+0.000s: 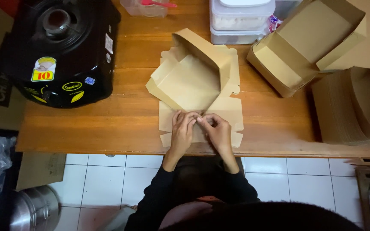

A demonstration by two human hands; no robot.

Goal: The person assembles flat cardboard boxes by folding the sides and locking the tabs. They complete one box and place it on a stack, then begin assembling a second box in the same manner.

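A half-folded brown cardboard box (193, 81) lies on the wooden table (120, 124), its far walls raised and its near flaps flat. My left hand (181, 132) and my right hand (219, 131) rest side by side on the near flap, fingertips meeting and pinching a fold of the cardboard at the middle. Both hands grip the same flap near the table's front edge.
A finished open cardboard box (309, 47) stands at the right, beside a stack of flat box blanks (347, 107). A black gas stove (61, 51) fills the left. Plastic containers (240, 21) sit at the back. A metal pot (35, 209) is on the tiled floor.
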